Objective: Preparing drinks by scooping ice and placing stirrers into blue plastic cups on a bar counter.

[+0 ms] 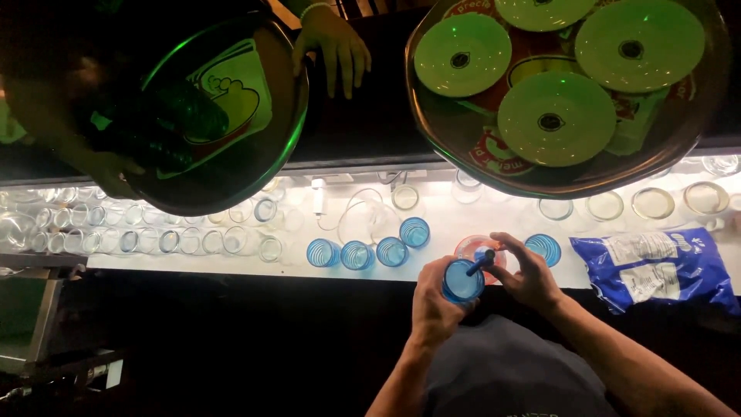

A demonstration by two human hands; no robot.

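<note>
Blue glass (462,281) gripped in left hand (434,303), right hand (531,276) just beside, pinching dark stick (480,262) over it

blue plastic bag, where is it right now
In the head view the blue plastic bag lies at the right end of the lit counter, just right of the person's right hand and below the tray of green plates.

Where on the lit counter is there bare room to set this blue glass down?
Bare counter lies between the row of blue glasses and the clear glasses on the left, and between the lone blue glass and the blue bag. The far left is crowded.
</note>
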